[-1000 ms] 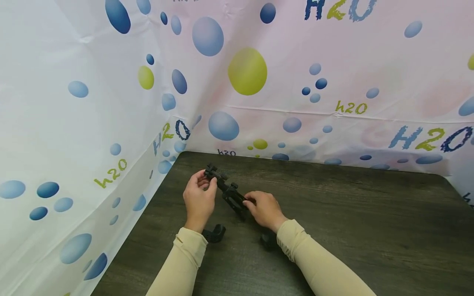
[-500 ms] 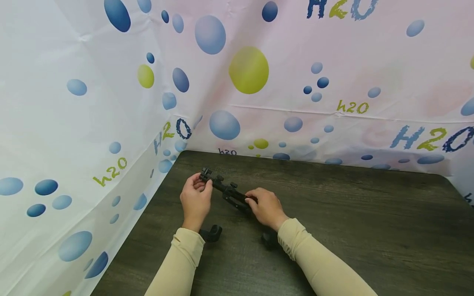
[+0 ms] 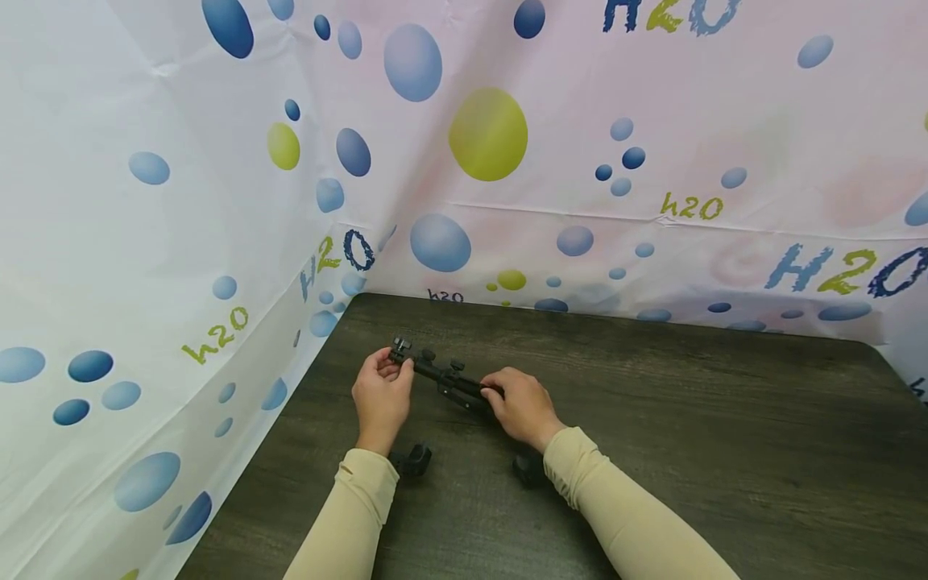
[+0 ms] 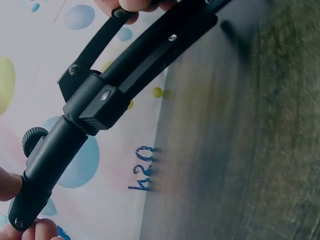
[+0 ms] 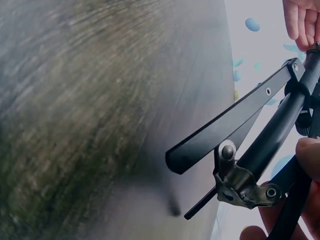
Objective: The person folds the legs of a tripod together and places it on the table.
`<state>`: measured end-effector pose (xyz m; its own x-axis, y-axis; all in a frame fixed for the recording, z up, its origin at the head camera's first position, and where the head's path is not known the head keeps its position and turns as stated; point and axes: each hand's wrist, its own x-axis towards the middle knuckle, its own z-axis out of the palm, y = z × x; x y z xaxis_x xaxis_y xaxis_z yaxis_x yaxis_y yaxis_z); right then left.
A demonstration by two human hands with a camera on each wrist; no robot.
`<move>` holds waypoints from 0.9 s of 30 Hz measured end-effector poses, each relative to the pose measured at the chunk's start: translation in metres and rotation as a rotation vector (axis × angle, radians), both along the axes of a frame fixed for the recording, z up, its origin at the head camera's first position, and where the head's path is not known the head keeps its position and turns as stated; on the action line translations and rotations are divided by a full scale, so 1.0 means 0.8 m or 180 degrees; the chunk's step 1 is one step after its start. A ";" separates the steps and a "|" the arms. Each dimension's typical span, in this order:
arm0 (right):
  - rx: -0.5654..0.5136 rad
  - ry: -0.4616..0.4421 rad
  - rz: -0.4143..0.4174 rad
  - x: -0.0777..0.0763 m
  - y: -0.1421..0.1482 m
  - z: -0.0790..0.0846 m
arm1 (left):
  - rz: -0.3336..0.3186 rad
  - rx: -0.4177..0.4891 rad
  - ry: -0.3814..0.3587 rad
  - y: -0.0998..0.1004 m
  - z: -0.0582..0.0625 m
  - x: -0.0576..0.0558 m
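A small black tripod [image 3: 438, 374] is held slantwise above the table between both hands. My left hand [image 3: 382, 403] pinches its head end, where a small clamp shows. In the left wrist view the left thumb [image 4: 9, 185] lies near a knurled knob [image 4: 33, 141] on the tube. The right hand [image 3: 524, 407] grips the leg end. Seen from the right wrist, one flat leg [image 5: 230, 120] stands out from the centre tube [image 5: 280, 127], and a metal bracket [image 5: 240, 182] joins thin struts. The right thumb [image 5: 309, 157] presses a leg.
The dark wood-look table [image 3: 689, 451] runs under both arms. A white sheet [image 3: 565, 105] with blue and green dots hangs behind it and along the left side. Black pieces sit at the left wrist [image 3: 415, 459] and beneath the right wrist [image 3: 528, 467].
The tripod has tilted to a flatter line, and its legs look closer to the tube. The left hand has shifted slightly left, still holding the head end; the right hand has hardly moved.
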<state>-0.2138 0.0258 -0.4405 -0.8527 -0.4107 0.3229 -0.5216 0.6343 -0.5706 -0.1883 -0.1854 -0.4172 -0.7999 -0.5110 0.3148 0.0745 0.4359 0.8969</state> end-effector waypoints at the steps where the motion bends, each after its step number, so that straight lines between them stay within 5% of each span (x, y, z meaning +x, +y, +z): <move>1: 0.0014 -0.0003 -0.0002 0.000 0.000 0.000 | 0.0006 0.0004 -0.0036 -0.001 -0.001 0.000; 27: 0.0122 -0.0036 -0.0073 -0.005 -0.006 -0.003 | 0.0060 -0.0039 -0.0377 -0.012 -0.017 -0.006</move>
